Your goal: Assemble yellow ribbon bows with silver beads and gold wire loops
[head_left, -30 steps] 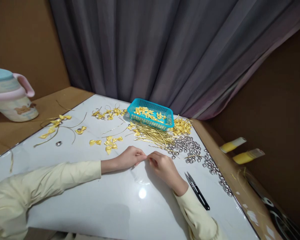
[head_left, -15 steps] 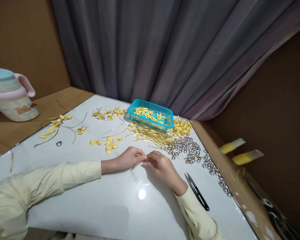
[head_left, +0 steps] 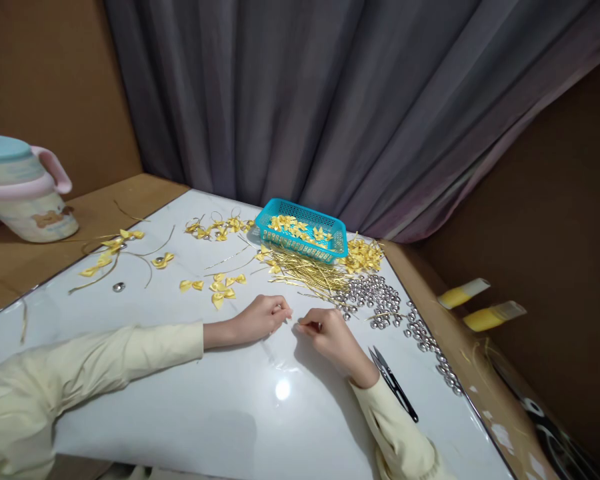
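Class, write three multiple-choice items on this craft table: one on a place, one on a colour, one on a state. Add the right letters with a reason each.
1. Where do the snips lie?
A. in the basket
B. on the table by the right sleeve
C. beside the jug

2. What colour is the basket?
A. turquoise
B. red
C. black

3. How are the hands?
A. flat and spread
B. raised off the table
C. low on the table, fingertips pinched and close together

Answers: 1 B, they lie on the white table along the right forearm. 2 A, its mesh wall is turquoise. 3 C, left hand and right hand rest there with curled fingers.
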Action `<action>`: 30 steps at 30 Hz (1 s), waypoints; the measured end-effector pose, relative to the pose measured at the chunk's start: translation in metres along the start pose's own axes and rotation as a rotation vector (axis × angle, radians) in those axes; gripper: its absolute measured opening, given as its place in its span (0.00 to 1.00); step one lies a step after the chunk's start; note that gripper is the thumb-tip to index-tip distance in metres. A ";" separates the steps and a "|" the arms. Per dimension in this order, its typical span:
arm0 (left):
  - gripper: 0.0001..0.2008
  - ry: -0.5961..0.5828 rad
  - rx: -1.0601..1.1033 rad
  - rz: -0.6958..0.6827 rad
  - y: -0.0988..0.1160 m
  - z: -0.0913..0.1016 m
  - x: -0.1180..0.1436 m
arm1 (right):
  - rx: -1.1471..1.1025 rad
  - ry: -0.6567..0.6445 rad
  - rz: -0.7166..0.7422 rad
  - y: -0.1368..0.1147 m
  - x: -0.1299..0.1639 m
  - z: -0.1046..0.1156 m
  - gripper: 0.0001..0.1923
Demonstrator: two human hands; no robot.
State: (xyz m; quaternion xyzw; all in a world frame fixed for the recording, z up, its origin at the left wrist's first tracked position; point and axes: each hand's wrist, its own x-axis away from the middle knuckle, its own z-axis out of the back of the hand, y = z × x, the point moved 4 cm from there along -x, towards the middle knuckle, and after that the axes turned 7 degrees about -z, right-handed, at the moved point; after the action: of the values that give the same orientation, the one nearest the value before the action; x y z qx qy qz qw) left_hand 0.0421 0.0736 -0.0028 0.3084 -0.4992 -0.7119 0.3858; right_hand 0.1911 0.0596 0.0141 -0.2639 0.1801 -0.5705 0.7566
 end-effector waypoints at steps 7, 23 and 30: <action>0.12 0.012 0.013 0.003 -0.004 0.000 -0.001 | -0.101 -0.115 -0.060 0.014 -0.003 0.006 0.10; 0.11 0.016 0.055 -0.028 -0.004 -0.001 -0.001 | -0.287 -0.074 -0.032 0.003 -0.008 -0.013 0.11; 0.11 0.046 0.062 -0.019 -0.012 0.000 -0.004 | -0.390 -0.103 -0.150 0.010 -0.007 -0.017 0.09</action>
State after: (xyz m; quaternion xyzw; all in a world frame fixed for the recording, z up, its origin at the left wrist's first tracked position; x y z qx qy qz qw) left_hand 0.0414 0.0789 -0.0142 0.3414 -0.5090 -0.6925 0.3806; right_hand 0.1869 0.0649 -0.0060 -0.4467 0.2279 -0.5655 0.6548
